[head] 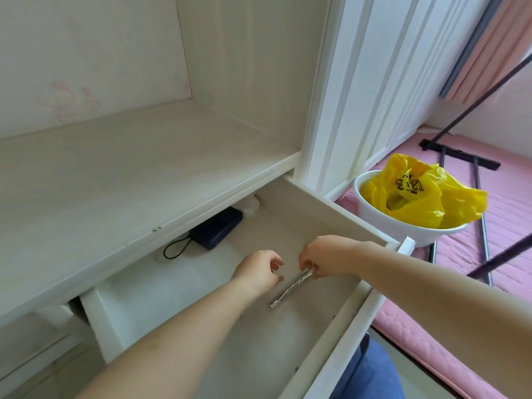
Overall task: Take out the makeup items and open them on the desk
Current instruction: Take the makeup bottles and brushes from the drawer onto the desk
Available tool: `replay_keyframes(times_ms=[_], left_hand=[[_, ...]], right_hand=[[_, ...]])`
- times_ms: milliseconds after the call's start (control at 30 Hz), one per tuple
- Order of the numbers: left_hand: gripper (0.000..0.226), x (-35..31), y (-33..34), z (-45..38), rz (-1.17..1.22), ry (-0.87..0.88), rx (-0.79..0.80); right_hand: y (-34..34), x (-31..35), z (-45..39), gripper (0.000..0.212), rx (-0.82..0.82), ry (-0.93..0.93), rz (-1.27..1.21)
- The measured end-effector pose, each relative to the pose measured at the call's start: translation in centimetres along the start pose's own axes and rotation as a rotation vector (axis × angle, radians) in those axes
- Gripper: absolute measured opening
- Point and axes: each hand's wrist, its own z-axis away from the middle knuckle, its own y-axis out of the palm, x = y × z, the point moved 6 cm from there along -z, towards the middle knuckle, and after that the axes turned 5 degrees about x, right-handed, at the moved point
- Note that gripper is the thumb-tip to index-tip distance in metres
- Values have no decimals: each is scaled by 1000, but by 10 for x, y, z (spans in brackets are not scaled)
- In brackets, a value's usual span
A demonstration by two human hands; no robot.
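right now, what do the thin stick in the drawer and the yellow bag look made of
Thin stick: seems metal or metallised plastic, silvery with bright glints; which one is unclear. Yellow bag: thin glossy plastic film, crinkled, with shiny highlights and a dark print.

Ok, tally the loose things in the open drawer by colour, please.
Silver: 1, the thin stick, its upper end pinched by the right hand
Dark blue: 1, the pouch with a black loop
White: 1, a partly hidden object at the back
Total: 3
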Motion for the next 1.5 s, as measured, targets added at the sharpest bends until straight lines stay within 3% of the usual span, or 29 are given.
replay_keyframes(times_ms=[267,567,767,933,1133,1333,1500], left_hand=[[26,0,23,-17,-75,-57,17],[27,3,28,-21,-115,-20,21],[20,-4,24,-21,-292,56,-20],[16,-6,19,-22,-602,70,3],[23,-6,11,-14,-862,50,64],[14,11,-7,-5,-622,-61,50],[19,23,-44,18,-32,-97,-44]], right_hand=[[8,12,-24,34,-3,-128,170],[25,11,-38,26,39,-82,309],[30,6,-42,24,55,-37,335],[30,3,-43,21,70,-25,344],[34,1,-45,24,83,-16,316],[31,-6,-40,19,77,-8,26],[11,0,-27,17,-47,-57,-218]])
